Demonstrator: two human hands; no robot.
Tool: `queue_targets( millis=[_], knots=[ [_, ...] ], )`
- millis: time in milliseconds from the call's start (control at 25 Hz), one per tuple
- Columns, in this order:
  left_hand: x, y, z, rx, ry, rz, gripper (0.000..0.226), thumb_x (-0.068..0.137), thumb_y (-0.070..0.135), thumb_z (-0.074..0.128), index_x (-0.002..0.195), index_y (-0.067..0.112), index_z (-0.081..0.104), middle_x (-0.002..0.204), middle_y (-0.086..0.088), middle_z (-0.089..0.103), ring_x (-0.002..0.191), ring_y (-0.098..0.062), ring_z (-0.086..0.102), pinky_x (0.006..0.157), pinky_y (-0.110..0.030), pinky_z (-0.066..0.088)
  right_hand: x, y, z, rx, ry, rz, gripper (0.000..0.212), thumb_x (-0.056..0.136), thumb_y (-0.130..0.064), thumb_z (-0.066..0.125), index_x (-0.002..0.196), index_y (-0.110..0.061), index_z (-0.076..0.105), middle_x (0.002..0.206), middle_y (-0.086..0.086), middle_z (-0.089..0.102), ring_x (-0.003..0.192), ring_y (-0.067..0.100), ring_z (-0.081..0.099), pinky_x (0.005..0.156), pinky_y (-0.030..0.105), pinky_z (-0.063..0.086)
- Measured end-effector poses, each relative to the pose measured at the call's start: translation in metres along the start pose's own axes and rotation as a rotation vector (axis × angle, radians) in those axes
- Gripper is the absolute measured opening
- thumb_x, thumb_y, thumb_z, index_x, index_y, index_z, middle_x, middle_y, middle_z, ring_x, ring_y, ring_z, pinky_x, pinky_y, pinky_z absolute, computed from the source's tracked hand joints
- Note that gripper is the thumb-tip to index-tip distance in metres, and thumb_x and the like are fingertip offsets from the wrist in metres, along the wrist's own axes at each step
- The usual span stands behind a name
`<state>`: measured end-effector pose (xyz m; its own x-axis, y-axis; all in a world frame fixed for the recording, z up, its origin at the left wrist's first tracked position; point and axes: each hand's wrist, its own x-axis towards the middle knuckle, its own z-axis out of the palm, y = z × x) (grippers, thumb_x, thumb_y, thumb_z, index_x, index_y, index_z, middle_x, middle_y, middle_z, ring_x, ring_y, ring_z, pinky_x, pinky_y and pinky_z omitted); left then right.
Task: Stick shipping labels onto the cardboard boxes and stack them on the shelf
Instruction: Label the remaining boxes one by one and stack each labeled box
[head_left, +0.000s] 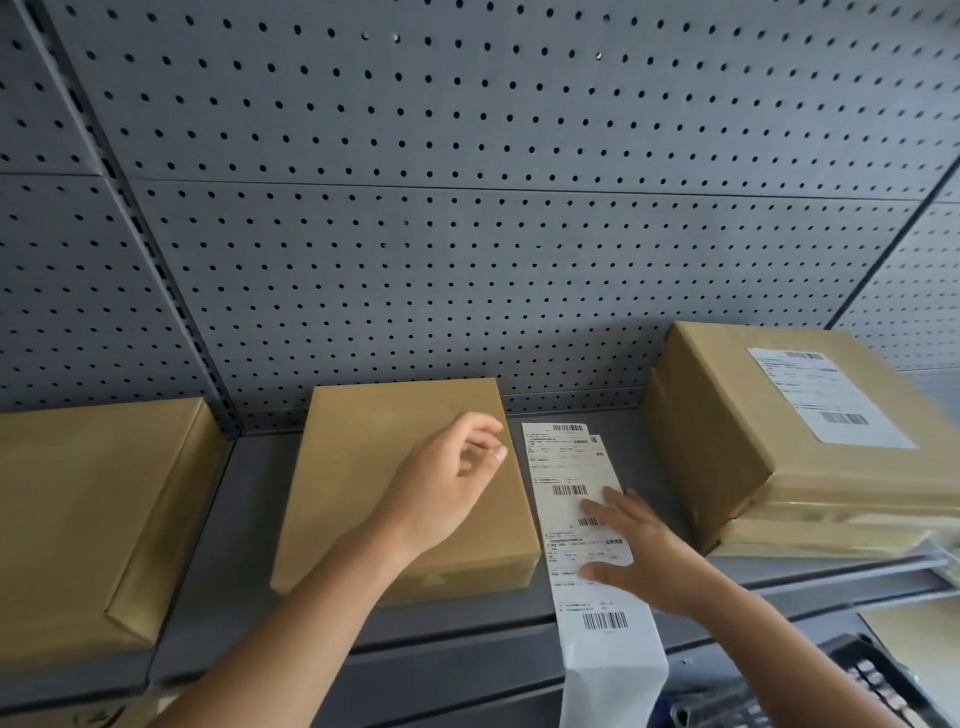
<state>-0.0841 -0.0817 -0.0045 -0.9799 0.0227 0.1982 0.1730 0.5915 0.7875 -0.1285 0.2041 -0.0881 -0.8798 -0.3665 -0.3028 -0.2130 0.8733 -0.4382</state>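
A plain brown cardboard box (363, 467) lies flat on the grey shelf (249, 519), with no label on its top. My left hand (447, 483) hovers over its right side, fingers loosely curled, holding nothing. A white strip of shipping labels (576, 519) lies on the shelf right of that box and hangs over the front edge. My right hand (639, 551) rests flat on the strip with straight fingers. At the right stands a stack of two boxes (727, 441); the top one bears a stuck label (826, 395).
Another plain brown box (88, 519) lies at the left of the shelf. A grey pegboard wall (467, 208) backs the shelf. A dark crate edge (872, 675) shows at the lower right, below the shelf.
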Motion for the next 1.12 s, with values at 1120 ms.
queue_targets(
  millis=[1120],
  knots=[
    [0.032,0.018,0.033,-0.536,-0.173,-0.304,0.043,0.099,0.052,0.051,0.094,0.020,0.079,0.095,-0.002,0.080,0.078,-0.009,0.069,0.070,-0.026,0.055,-0.014,-0.058,-0.056,0.171,0.605,-0.324,0.046,0.090,-0.035,0.070,0.133,-0.023,0.059,0.123,-0.011,0.048,0.110,0.004,0.052,0.090,0.015,0.047]
  ],
)
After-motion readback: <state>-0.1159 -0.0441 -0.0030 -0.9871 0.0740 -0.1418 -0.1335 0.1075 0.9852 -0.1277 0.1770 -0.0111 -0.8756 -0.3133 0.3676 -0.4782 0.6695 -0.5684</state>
